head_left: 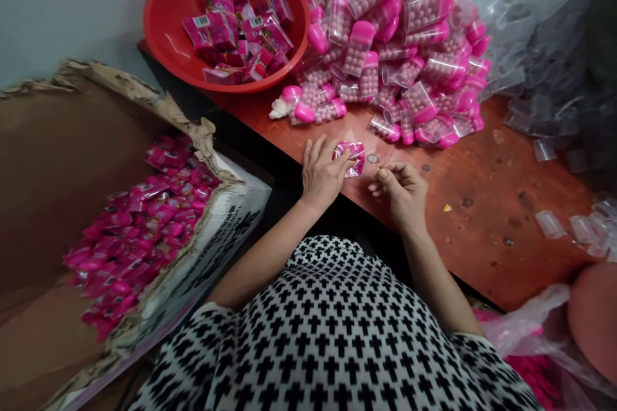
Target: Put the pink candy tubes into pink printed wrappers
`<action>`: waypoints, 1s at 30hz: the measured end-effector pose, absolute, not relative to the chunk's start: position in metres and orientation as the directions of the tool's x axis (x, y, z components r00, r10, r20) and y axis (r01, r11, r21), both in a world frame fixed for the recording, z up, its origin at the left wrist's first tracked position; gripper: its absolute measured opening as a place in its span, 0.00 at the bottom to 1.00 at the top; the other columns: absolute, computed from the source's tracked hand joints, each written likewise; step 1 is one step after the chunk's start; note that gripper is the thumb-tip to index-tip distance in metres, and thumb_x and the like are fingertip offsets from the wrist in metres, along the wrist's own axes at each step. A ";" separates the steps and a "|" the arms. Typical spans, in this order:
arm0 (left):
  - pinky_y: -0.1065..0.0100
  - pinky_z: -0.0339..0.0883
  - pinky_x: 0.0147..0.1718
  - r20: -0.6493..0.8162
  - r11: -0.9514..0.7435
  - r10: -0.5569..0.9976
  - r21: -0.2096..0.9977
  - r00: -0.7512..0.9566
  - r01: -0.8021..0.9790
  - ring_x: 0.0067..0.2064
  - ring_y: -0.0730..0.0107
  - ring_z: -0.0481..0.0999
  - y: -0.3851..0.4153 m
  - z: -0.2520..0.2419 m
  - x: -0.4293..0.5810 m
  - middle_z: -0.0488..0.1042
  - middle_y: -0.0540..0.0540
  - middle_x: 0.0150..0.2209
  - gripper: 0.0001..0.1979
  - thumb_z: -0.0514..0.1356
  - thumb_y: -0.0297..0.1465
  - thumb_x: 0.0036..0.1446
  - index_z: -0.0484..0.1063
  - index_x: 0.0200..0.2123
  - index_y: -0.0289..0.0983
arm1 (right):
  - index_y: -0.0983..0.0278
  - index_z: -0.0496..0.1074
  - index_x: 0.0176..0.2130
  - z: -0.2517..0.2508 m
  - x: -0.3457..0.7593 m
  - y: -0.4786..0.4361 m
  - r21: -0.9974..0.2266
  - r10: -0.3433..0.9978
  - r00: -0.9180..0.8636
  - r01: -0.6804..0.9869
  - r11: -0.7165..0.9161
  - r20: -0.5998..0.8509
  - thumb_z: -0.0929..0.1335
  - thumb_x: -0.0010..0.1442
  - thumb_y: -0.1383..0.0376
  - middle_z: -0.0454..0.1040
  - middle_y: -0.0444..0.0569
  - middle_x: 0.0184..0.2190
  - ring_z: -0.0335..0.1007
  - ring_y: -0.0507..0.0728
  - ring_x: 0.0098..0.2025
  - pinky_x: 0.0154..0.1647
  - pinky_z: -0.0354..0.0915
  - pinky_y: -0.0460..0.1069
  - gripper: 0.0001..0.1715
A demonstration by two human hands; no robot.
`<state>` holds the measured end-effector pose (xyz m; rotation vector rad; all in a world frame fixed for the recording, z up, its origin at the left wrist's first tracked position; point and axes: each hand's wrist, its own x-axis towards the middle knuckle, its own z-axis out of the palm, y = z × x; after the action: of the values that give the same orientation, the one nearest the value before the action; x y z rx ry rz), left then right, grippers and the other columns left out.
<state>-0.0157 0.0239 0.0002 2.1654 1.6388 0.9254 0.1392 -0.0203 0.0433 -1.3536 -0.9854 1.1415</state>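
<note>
My left hand (pixel 321 173) rests at the table's near edge, its thumb laid over a small shiny pink packet (pixel 355 158) with printing on it. The packet's left part is hidden behind the fingers. A short way to the right, my right hand (pixel 403 191) hovers over the table with thumb and forefinger pinched together. Whether anything lies in that pinch is too small to tell. Just beyond both hands is a big heap of clear tubes (pixel 359 48) with pink caps, filled with small pink balls.
A red bowl (pixel 159 32) of pink packets stands at the back left. Below it, a torn cardboard box (pixel 241 199) holds many wrapped pink pieces (pixel 139 225). Loose clear tubes (pixel 549 225) lie on the right of the reddish table (pixel 486 205). A plastic bag (pixel 535 321) sits lower right.
</note>
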 end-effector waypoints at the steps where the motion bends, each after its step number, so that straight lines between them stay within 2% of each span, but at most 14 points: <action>1: 0.45 0.47 0.64 0.335 -0.323 0.931 0.576 0.144 0.751 0.61 0.52 0.65 0.024 -0.002 -0.016 0.74 0.44 0.55 0.12 0.59 0.38 0.59 0.78 0.44 0.43 | 0.63 0.70 0.33 0.043 0.139 -0.019 -0.994 0.974 0.198 -0.030 -0.103 -0.107 0.73 0.54 0.57 0.73 0.40 0.23 0.71 0.49 0.21 0.21 0.69 0.44 0.14; 3: 0.45 0.47 0.64 0.366 -0.338 0.922 0.602 0.126 0.724 0.62 0.53 0.65 0.023 -0.004 -0.018 0.73 0.44 0.55 0.11 0.59 0.37 0.59 0.78 0.42 0.43 | 0.63 0.70 0.33 0.043 0.139 -0.015 -0.995 0.974 0.202 0.001 -0.100 -0.098 0.72 0.54 0.56 0.73 0.40 0.24 0.71 0.49 0.23 0.23 0.69 0.44 0.13; 7: 0.45 0.49 0.63 0.451 -0.398 0.887 0.629 0.104 0.668 0.62 0.54 0.65 0.021 0.000 -0.022 0.73 0.44 0.56 0.12 0.58 0.38 0.60 0.78 0.43 0.43 | 0.61 0.71 0.39 0.043 0.132 0.001 -0.994 0.976 0.207 0.074 -0.078 -0.061 0.73 0.52 0.56 0.75 0.44 0.36 0.72 0.49 0.33 0.32 0.70 0.45 0.17; 9: 0.46 0.50 0.63 0.467 -0.427 0.878 0.666 0.105 0.611 0.62 0.55 0.65 0.019 0.008 -0.024 0.73 0.44 0.56 0.13 0.58 0.38 0.60 0.77 0.44 0.43 | 0.60 0.70 0.41 0.044 0.126 0.010 -0.997 0.985 0.157 0.026 -0.073 -0.068 0.75 0.50 0.56 0.75 0.43 0.35 0.71 0.49 0.33 0.34 0.69 0.45 0.21; 11: 0.50 0.53 0.63 0.431 -0.402 0.900 0.765 0.064 0.504 0.62 0.56 0.65 0.016 0.017 -0.027 0.72 0.42 0.56 0.15 0.60 0.39 0.58 0.76 0.47 0.42 | 0.60 0.69 0.41 0.045 0.120 0.017 -0.995 0.989 0.119 -0.058 -0.079 -0.085 0.75 0.49 0.57 0.73 0.40 0.30 0.70 0.49 0.30 0.32 0.68 0.45 0.21; 13: 0.54 0.60 0.59 0.290 -0.266 0.956 0.914 -0.034 0.307 0.60 0.56 0.68 0.012 0.025 -0.032 0.71 0.40 0.57 0.22 0.63 0.41 0.55 0.74 0.51 0.40 | 0.60 0.68 0.40 0.046 0.114 0.022 -0.988 0.990 0.094 -0.119 -0.097 -0.109 0.75 0.49 0.57 0.69 0.37 0.25 0.67 0.48 0.26 0.30 0.66 0.44 0.21; 15: 0.56 0.68 0.53 0.033 -0.032 0.998 0.999 -0.052 0.030 0.54 0.56 0.74 0.007 0.030 -0.037 0.74 0.40 0.53 0.24 0.65 0.43 0.52 0.74 0.50 0.38 | 0.60 0.68 0.40 0.046 0.109 0.024 -0.980 0.990 0.038 -0.151 -0.130 -0.137 0.76 0.47 0.57 0.67 0.36 0.22 0.65 0.48 0.24 0.28 0.64 0.44 0.22; 17: 0.58 0.73 0.46 -0.211 0.220 0.975 0.955 0.067 -0.200 0.44 0.59 0.79 0.004 0.033 -0.042 0.79 0.41 0.43 0.20 0.66 0.43 0.50 0.78 0.42 0.36 | 0.61 0.67 0.40 0.044 0.104 0.024 -0.974 0.985 -0.050 -0.155 -0.168 -0.162 0.76 0.46 0.55 0.67 0.36 0.21 0.63 0.47 0.22 0.26 0.62 0.44 0.25; 19: 0.61 0.75 0.41 -0.346 0.389 0.920 0.864 0.184 -0.318 0.36 0.64 0.80 0.002 0.034 -0.047 0.80 0.44 0.33 0.15 0.68 0.41 0.48 0.79 0.32 0.33 | 0.62 0.67 0.40 0.043 0.102 0.024 -0.977 0.978 -0.123 -0.104 -0.184 -0.171 0.76 0.45 0.53 0.67 0.36 0.21 0.64 0.48 0.22 0.26 0.62 0.45 0.27; 22: 0.65 0.75 0.36 -0.427 0.458 0.888 0.790 0.170 -0.408 0.31 0.69 0.79 0.001 0.035 -0.051 0.79 0.45 0.28 0.13 0.71 0.37 0.42 0.79 0.26 0.32 | 0.63 0.69 0.40 0.047 0.107 0.030 -0.976 0.979 -0.155 0.191 -0.102 -0.132 0.72 0.51 0.49 0.69 0.39 0.22 0.67 0.51 0.25 0.29 0.63 0.46 0.25; 24: 0.68 0.75 0.33 -0.463 0.461 0.879 0.772 0.109 -0.437 0.30 0.70 0.78 0.001 0.036 -0.052 0.79 0.45 0.27 0.14 0.73 0.36 0.38 0.79 0.25 0.32 | 0.63 0.71 0.41 0.056 0.115 0.040 -0.842 0.993 -0.097 0.539 -0.001 -0.063 0.68 0.58 0.49 0.74 0.45 0.28 0.70 0.53 0.31 0.33 0.64 0.48 0.22; 26: 0.70 0.74 0.30 -0.500 0.466 0.864 0.749 0.058 -0.470 0.28 0.71 0.77 0.001 0.036 -0.054 0.78 0.45 0.26 0.15 0.74 0.35 0.35 0.78 0.24 0.31 | 0.64 0.71 0.45 0.066 0.122 0.053 -0.542 1.000 -0.003 0.840 0.005 0.004 0.64 0.62 0.51 0.76 0.52 0.38 0.72 0.57 0.37 0.37 0.63 0.51 0.20; 28: 0.71 0.74 0.28 -0.529 0.465 0.848 0.716 0.031 -0.520 0.26 0.72 0.76 0.001 0.036 -0.055 0.77 0.45 0.24 0.16 0.75 0.35 0.32 0.77 0.22 0.31 | 0.65 0.71 0.48 0.072 0.125 0.065 -0.255 0.997 0.078 0.964 -0.072 0.012 0.63 0.64 0.54 0.73 0.58 0.45 0.71 0.61 0.40 0.38 0.63 0.54 0.20; 30: 0.71 0.74 0.27 -0.549 0.459 0.836 0.679 0.019 -0.573 0.25 0.73 0.75 0.002 0.036 -0.057 0.76 0.47 0.22 0.17 0.76 0.34 0.29 0.74 0.19 0.31 | 0.66 0.70 0.48 0.073 0.126 0.071 -0.113 0.995 0.099 0.989 -0.099 -0.007 0.63 0.65 0.55 0.70 0.62 0.47 0.71 0.63 0.40 0.38 0.63 0.56 0.20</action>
<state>-0.0572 0.0016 0.0359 0.2998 1.0869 1.1190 0.1262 0.0713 0.0729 -2.2682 -2.0539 0.1247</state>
